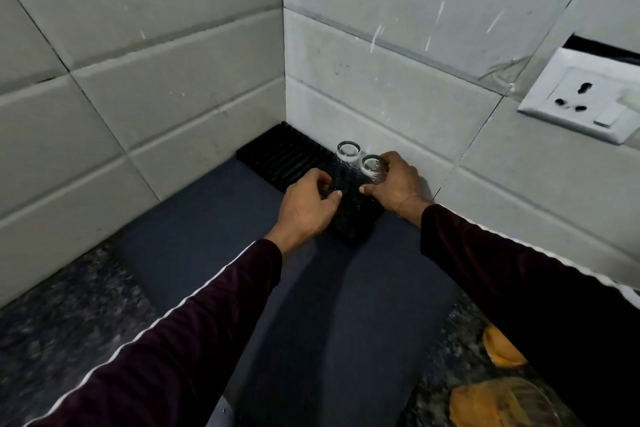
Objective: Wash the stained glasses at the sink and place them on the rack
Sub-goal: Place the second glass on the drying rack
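Observation:
Two clear glasses stand upside down on a black ribbed rack (280, 158) in the corner of the tiled walls. The far glass (348, 152) stands free. My right hand (394, 182) grips the near glass (373, 168), fingers curled round its side. My left hand (308, 206) hovers just left of the glasses over the rack, fingers curled with thumb and forefinger close together. Whether it holds anything I cannot tell.
The rack sits on a dark blue mat (311, 305) over a speckled granite counter (62, 315). A white wall socket (581, 97) is on the right wall. An orange-patterned object (502, 395) lies at the lower right.

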